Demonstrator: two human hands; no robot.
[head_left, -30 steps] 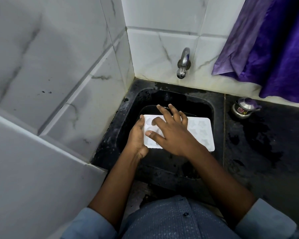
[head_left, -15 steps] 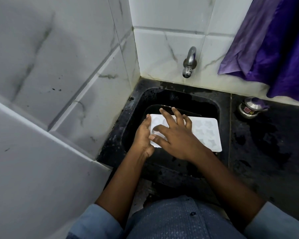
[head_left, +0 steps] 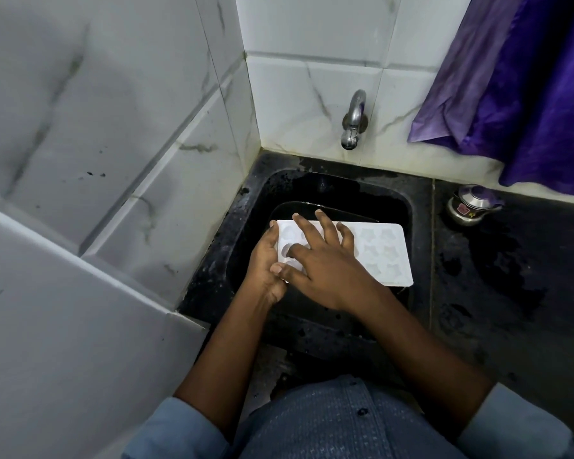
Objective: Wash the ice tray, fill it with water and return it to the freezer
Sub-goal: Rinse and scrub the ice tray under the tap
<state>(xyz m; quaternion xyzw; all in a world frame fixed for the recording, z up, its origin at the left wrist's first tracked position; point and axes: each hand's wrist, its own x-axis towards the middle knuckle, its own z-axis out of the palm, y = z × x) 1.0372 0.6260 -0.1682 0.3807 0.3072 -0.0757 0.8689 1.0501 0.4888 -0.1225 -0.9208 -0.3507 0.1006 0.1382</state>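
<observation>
- At centre frame, the white ice tray sat roughly level over the basin of the black sink, cavities facing up. A dark rounded vessel lay beneath it; contact between the two could not be confirmed.
- The left hand gripped the tray's left short edge, fingers curled round it and thumb at the lower corner. This was a holding grip.
- The right hand lay flat on the left half of the tray, fingers straight and spread wide over the cavities, holding nothing.
- Step in hand, as judged: washing — rubbing out the cavities. Filling and the return to the freezer were not yet done.
- Recommended method: work a fingertip into each cavity in turn, advancing toward the uncovered star-shaped cavities at the right end.
- The bracing hand should resist the downward pressure, so the tray neither flexes nor tips.
- The tap, upper centre, showed no visible stream. Rinsing would likely require opening it and shifting the tray under the spout.
- Caution: wet plastic probably handles slippery — a firm edge grip is advised.
</observation>
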